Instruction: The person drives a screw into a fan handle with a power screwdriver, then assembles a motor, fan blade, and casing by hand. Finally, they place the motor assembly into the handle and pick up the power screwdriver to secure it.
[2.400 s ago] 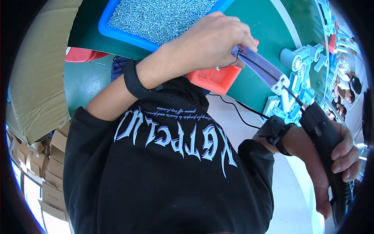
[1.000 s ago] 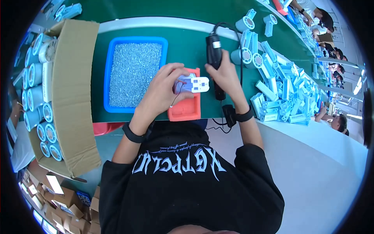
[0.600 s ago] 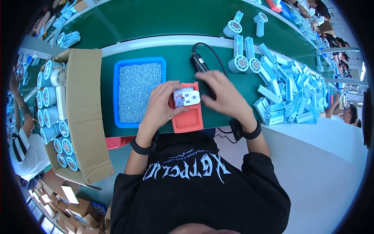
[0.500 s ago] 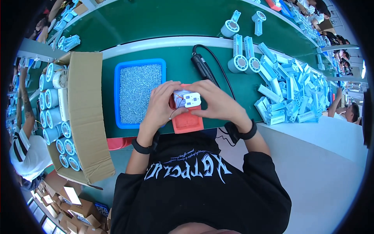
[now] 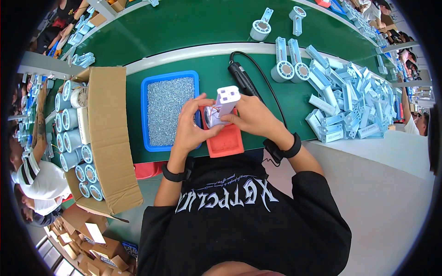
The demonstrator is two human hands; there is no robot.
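My left hand (image 5: 189, 126) curls around the round head of a small pale-blue fan (image 5: 212, 116), where thin wires show. With my right hand (image 5: 252, 116) I grip a pale handle piece (image 5: 225, 102), its end with square openings tilted upward. The handle meets the head between my hands; whether they are joined is hidden by my fingers. Both are held over a red tray (image 5: 224, 146) at the table's front edge.
A blue tray (image 5: 197, 92) of small metal screws sits left of my hands. Beyond lies a black electric screwdriver (image 5: 240, 77) with its cable. A cardboard box (image 5: 110, 138) of round fan heads stands left; handle pieces (image 5: 350, 101) are heaped right. Fans (image 5: 261, 28) lie on the far belt.
The handle piece has swung from lying flat to standing more upright, its end now higher. My right hand has shifted its grip along it, while my left hand stays around the head.
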